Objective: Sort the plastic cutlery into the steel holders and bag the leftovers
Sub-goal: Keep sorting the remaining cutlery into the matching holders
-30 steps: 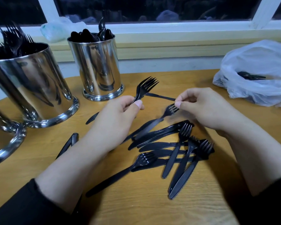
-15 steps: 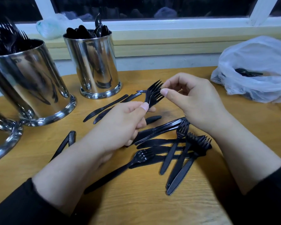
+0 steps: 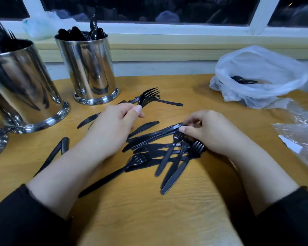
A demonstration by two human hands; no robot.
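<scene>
From the head camera, this looked like the fork-collecting stretch of the sort. The left hand (image 3: 112, 128), just left of centre frame, had its fingers curled round a small bunch of black plastic forks (image 3: 148, 96), thumb pinned on the necks and the tines fanning up toward the top middle. The right hand (image 3: 209, 132), right of centre, was down on the loose pile of cutlery (image 3: 160, 148) mid-frame, thumb and fingertips pinching at what seemed to be the end of one piece; I couldn't tell whether it was a fork or a knife, since the hand covered that end. The pile was thin, glossy and flat: slim knives lying mostly crosswise with a few forks over them, so my guess is the next move needs one piece peeled off without dragging its neighbours. The two steel holders, one at far left (image 3: 21, 86) bristling with forks and one in the upper left (image 3: 89, 68) full of spoon bowls, were mirror-shiny cylinders with flared bases. A third showed only as a rim at the left edge. The thin, crinkly white plastic bag (image 3: 256, 77) sat open at upper right with a few dark pieces inside. The tabletop (image 3: 140, 210) was yellow wood grain. Plenty left to sort, I'd say.
</scene>
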